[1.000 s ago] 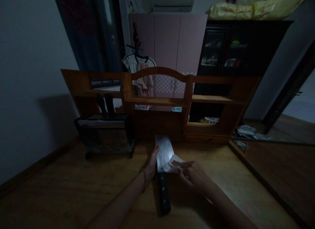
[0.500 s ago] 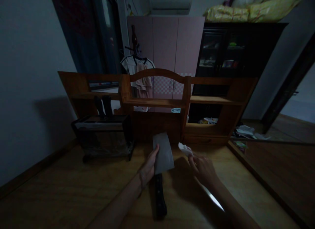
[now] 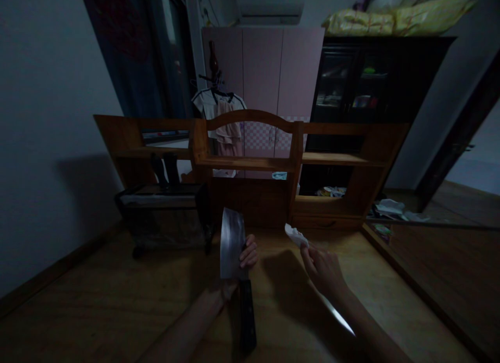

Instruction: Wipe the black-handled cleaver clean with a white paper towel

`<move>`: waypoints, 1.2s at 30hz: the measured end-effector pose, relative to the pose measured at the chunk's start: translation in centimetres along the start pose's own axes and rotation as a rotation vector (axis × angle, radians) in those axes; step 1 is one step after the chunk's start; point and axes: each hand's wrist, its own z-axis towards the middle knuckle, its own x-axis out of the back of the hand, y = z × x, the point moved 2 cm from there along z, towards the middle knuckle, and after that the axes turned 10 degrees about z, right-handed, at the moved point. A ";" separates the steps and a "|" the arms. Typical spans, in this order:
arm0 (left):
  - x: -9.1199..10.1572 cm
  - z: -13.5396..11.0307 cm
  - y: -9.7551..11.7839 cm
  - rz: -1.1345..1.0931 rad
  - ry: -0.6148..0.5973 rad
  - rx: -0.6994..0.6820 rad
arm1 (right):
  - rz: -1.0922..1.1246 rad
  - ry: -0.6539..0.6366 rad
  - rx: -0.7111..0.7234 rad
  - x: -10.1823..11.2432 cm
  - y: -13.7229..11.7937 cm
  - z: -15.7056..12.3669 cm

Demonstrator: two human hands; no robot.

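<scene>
A cleaver [image 3: 232, 243] with a broad grey blade and a black riveted handle is held up over the wooden table [image 3: 156, 311], its handle pointing toward me. My left hand [image 3: 249, 252] grips it by the blade from behind; the fingers curl round the right edge and the palm is hidden. To the right, my right hand [image 3: 322, 266] pinches a crumpled white tissue [image 3: 296, 235], apart from the blade. A dark knife block [image 3: 164, 217] stands at the left with black knife handles [image 3: 164, 169] sticking up.
Behind the hands runs a wooden shelf unit [image 3: 250, 162] along the table's far side. A bright strip [image 3: 339, 316] shows beside my right forearm. Farther back are a pink wardrobe [image 3: 261, 71], hanging clothes [image 3: 221, 108] and a black cabinet [image 3: 375, 92].
My left hand has turned the cleaver, so the blade has swung left and shows its other side, with fingertips now at its right edge. The right hand with the tissue has barely moved.
</scene>
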 end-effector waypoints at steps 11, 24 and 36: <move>-1.8 -0.6 0.0 0.530 0.348 -0.043 | 0.326 0.091 -0.186 -0.4 0.3 0.1; -5.8 -2.1 2.4 1.132 0.360 -0.354 | 0.945 -0.258 -0.075 -2.5 -6.6 -1.3; -7.5 -2.8 0.3 1.322 0.166 -0.420 | 1.427 -0.375 -0.295 -4.6 -5.6 -2.0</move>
